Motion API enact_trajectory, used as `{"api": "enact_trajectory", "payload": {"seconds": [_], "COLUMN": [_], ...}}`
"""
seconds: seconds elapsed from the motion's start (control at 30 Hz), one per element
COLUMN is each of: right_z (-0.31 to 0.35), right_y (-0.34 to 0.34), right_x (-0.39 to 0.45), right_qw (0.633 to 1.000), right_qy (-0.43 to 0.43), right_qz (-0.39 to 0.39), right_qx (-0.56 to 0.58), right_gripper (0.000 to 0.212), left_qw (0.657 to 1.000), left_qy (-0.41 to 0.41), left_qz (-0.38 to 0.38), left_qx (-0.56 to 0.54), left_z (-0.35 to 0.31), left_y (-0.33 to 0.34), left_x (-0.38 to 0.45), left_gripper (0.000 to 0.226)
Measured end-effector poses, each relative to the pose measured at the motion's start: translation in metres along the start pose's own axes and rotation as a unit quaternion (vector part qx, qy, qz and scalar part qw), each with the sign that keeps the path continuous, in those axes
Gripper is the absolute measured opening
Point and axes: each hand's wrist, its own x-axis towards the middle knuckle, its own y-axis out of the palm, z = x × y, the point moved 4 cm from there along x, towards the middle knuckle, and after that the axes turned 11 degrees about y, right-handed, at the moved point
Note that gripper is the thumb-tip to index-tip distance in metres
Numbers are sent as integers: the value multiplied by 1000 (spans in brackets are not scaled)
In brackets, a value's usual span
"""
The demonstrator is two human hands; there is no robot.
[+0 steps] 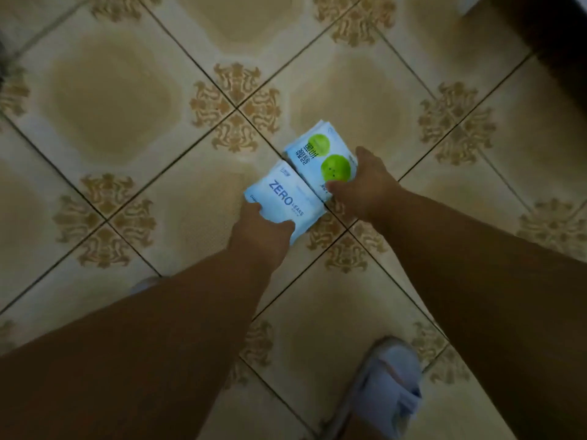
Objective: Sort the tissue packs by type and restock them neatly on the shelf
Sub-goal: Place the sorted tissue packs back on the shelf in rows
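Note:
Two tissue packs are side by side above the tiled floor, touching each other. My left hand (260,233) grips the near edge of a light blue pack printed "ZERO LEAKS" (286,198), thumb on its top face. My right hand (365,182) grips a pale pack with two green circles (320,157) from its right side, thumb on the front corner. Whether the packs rest on the floor or are held just above it is unclear. No shelf is in view.
Beige patterned floor tiles (111,96) with dark grout lines fill the view. A light blue slipper (387,385) stands at the bottom right, and another slipper's tip (146,284) peeks out beside my left forearm. Dark furniture (559,42) edges the top right corner.

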Motion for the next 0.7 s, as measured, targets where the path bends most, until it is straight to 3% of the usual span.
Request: {"api": "enact_trajectory", "payload": {"seconds": [0.07, 0.13, 0.2, 0.27, 0.37, 0.5, 0.6, 0.7], "right_z": [-9, -14, -16, -20, -15, 7, 33, 57], "right_y": [10, 12, 13, 9, -20, -86, -160, -248], "right_x": [29, 42, 41, 29, -22, -137, -237, -343], "right_qw": [1000, 999, 994, 980, 951, 894, 864, 851], "right_qy": [22, 34, 34, 49, 48, 51, 32, -13], "right_qz": [-14, -35, -28, -18, -10, 22, 26, 39], "right_qx": [10, 19, 95, 191, 306, 445, 502, 524], "right_gripper": [92, 67, 49, 47, 41, 41, 42, 46], "left_qw": [995, 983, 980, 980, 970, 932, 907, 912], "left_qy": [-16, -33, -19, -7, -50, -133, -118, -62], "left_qz": [-71, -134, -159, -156, -83, 29, 98, 138], "left_qx": [-68, -119, -117, -126, -221, -336, -393, -382], "left_z": [13, 20, 19, 9, -26, -100, -182, -275], "left_y": [14, 16, 11, 1, -20, -59, -91, -127], "left_x": [18, 27, 32, 29, 5, -90, -186, -284], "left_gripper": [66, 62, 57, 51, 32, 16, 22, 27]}}
